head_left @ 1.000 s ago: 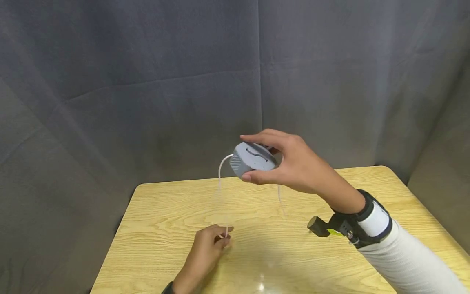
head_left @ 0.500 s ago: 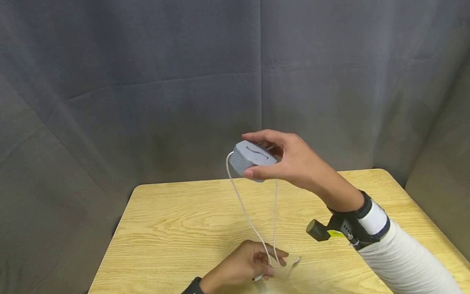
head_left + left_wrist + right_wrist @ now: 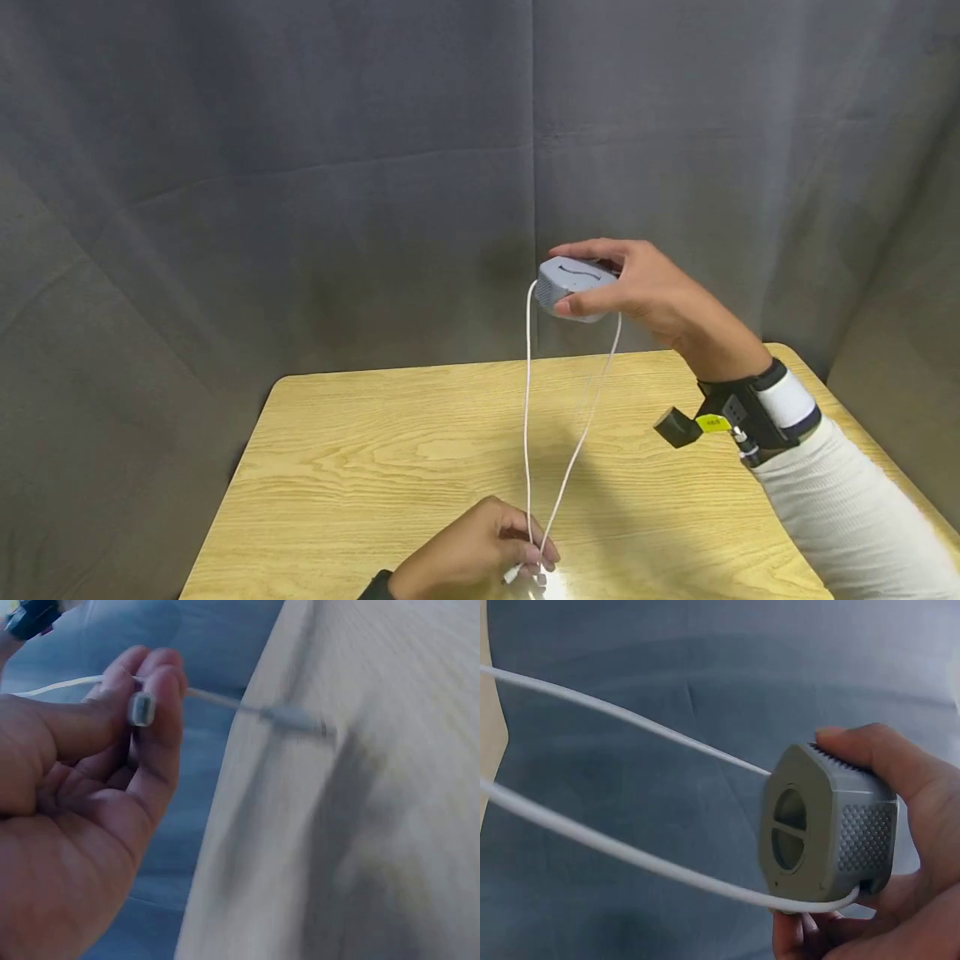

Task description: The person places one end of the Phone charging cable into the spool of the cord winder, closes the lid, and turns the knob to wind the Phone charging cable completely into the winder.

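My right hand (image 3: 663, 292) grips a grey, faceted cable winder (image 3: 561, 279) between thumb and fingers, raised above the table. On its top face runs a wavy slot; the right wrist view shows a round recess split by a bar on another face. From both ends of the winder a white cable (image 3: 527, 400) drops in two strands. Low over the near part of the table, my left hand (image 3: 476, 542) pinches the strands together between thumb and fingers. In the left wrist view, one metal-tipped plug (image 3: 141, 710) shows at the fingertips, and a second, blurred plug (image 3: 296, 721) sticks out past them.
The wooden table (image 3: 360, 450) has rounded far corners. Grey cloth (image 3: 300, 208) hangs behind it and along both sides. A black strap with a small camera (image 3: 678, 427) juts from my right wrist.
My right hand has moved right and slightly up with the cable winder. My left hand has swung right and nearer, gathering both strands, which now hang straighter.
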### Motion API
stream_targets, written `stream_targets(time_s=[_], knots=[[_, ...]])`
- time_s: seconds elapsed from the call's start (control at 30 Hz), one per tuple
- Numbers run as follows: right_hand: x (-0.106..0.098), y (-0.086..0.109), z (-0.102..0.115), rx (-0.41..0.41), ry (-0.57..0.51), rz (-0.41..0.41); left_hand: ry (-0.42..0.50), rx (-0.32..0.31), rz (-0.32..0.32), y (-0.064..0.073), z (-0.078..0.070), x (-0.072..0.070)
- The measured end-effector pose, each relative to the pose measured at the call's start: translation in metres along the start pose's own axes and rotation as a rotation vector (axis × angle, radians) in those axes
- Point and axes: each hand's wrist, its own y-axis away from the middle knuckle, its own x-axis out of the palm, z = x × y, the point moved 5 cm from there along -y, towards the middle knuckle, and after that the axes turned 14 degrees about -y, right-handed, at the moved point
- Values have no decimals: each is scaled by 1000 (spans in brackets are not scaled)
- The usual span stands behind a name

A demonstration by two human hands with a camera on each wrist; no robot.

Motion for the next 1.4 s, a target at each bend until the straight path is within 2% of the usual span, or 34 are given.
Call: stream_targets(time_s=[0.23,0.33,0.5,0.6,0.77,0.9,1.07,1.3,1.4], knots=[[-30,-8,-20,53,-81,74,5,9,4,11,0,-7],[-41,-11,-28,80,-153,91,18,11,1,13,-2,-12],[-57,-16,-41,100,-274,128,-11,11,-15,13,-1,-17],[-62,-17,-45,97,-261,137,-15,19,-15,13,0,-17],[-68,-17,-50,103,-224,94,86,4,-1,15,3,-11],[-74,-18,-53,107,-242,10,82,-5,-41,15,2,-12],[-85,-18,-58,120,-254,-61,46,-15,-111,14,1,-22],[-103,-20,-70,145,-306,-30,93,-55,-148,19,3,-29],[-109,-20,-74,131,-256,11,109,-81,-157,21,5,-31]])
